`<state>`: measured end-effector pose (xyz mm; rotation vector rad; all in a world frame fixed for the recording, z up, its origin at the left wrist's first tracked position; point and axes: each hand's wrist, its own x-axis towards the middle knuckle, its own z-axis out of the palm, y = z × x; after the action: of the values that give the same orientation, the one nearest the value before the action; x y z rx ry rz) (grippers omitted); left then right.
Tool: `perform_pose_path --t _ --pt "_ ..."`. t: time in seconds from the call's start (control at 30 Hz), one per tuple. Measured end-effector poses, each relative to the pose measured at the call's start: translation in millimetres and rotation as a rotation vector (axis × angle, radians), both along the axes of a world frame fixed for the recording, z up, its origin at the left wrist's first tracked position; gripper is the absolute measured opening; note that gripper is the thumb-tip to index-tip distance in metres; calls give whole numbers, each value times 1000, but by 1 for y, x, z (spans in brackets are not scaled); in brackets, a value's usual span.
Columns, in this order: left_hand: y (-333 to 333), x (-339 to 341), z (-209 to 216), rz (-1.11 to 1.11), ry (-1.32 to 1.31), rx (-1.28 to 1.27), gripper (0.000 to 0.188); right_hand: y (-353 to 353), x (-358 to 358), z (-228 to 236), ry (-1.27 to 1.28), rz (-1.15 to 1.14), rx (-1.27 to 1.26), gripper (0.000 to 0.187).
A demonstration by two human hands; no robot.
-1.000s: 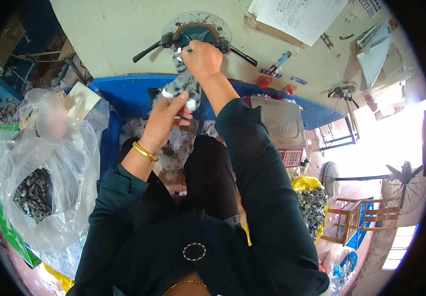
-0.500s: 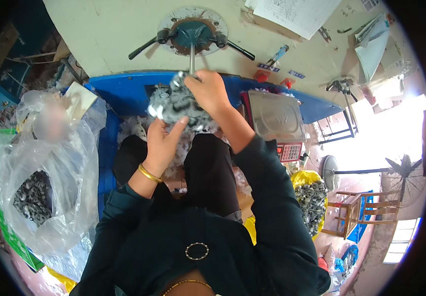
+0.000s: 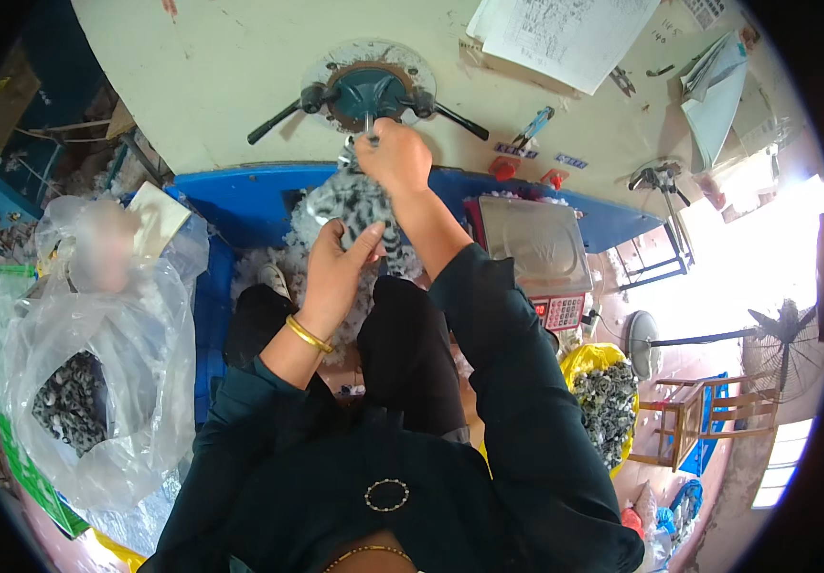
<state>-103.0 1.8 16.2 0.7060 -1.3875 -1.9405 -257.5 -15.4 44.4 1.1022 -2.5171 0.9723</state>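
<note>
A grey, black-spotted plush piece [image 3: 347, 196] hangs below a metal nozzle [image 3: 369, 122] that sticks out of the pale machine front. My right hand [image 3: 398, 158] is closed round the top of the plush, right at the nozzle, whose lower end is hidden there. Lower down, my left hand [image 3: 337, 267] grips the plush's bottom edge, thumb on the near side and the other fingers mostly hidden. Two black-handled levers [image 3: 311, 98] flank the nozzle's round mount [image 3: 371, 94].
White fluff [image 3: 257, 272] lies in the blue trough [image 3: 240, 196] beneath. At left stands a clear plastic bag [image 3: 135, 325] with spotted plush pieces inside. To the right are a scale [image 3: 536, 239], a yellow bag [image 3: 591, 358] of plush pieces and a fan [image 3: 641, 341]. Red knobs [image 3: 504, 169] sit on the panel.
The plush has gone up along the nozzle with my right hand, so less of the metal shows. My left hand has shifted slightly right, still gripping the lower edge.
</note>
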Motion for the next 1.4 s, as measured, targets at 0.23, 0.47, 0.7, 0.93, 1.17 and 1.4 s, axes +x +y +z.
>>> perform_pose_path --t 0.23,0.47,0.7,0.93,1.17,1.4 --pt "5 41 -9 -122 -465 -728 37 30 36 5 -80 29 -24 25" --pt "-64 4 23 -327 -70 286 34 -15 -1 7 -75 60 65 33" --pt "-60 -12 26 -291 -71 132 37 -24 -21 7 -55 -12 69 33" --pt "-30 38 20 -386 -61 217 32 15 25 4 -115 75 -79 27" --pt "-35 37 10 -469 79 278 56 19 30 9 -158 91 -111 26" --pt "-54 57 -51 -388 134 462 15 39 41 -10 -60 245 -356 18"
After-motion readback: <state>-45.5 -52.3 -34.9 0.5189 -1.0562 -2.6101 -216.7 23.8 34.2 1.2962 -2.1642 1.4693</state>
